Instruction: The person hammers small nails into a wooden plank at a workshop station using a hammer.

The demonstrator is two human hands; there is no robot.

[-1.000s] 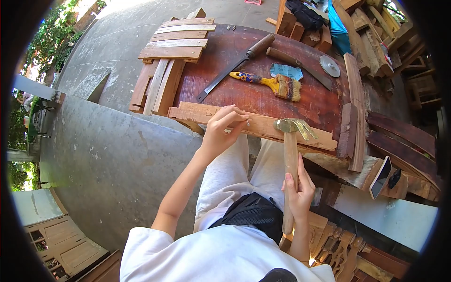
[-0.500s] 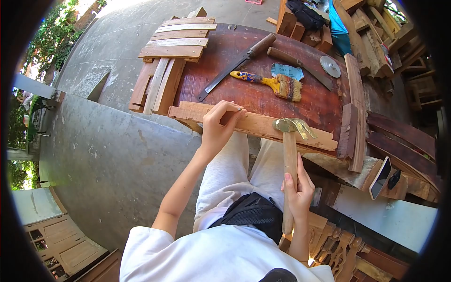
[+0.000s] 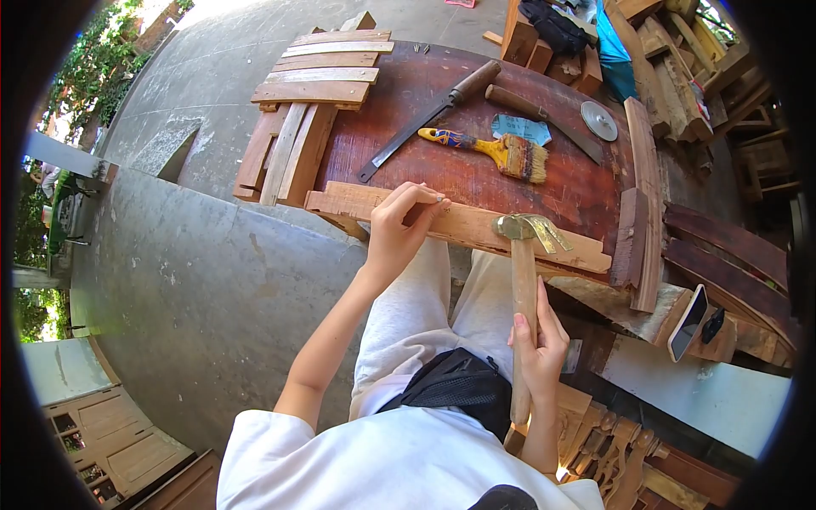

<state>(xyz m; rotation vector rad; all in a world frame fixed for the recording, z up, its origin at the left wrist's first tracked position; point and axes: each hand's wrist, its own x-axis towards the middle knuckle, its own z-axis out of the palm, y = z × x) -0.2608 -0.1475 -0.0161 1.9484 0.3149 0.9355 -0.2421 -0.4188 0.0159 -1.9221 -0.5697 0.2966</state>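
Note:
My left hand is closed in a pinch over the wooden board along the table's near edge. A tiny grey nail shows at its fingertips, mostly hidden by them. My right hand is wrapped round the wooden handle of a claw hammer. The hammer stands with its head up, over the right part of the board, its claw pointing right. Beyond the board lie a paintbrush, a handsaw and a wide-bladed knife.
A slatted wooden piece rests at the table's far left corner. Near the right edge are a round metal disc and a blue paper. A phone stands at the right. Timber is piled at the back right.
The fingertips of my left hand have shifted very slightly, and the nail tip shows a little more. The hammer and my right hand have stayed in place.

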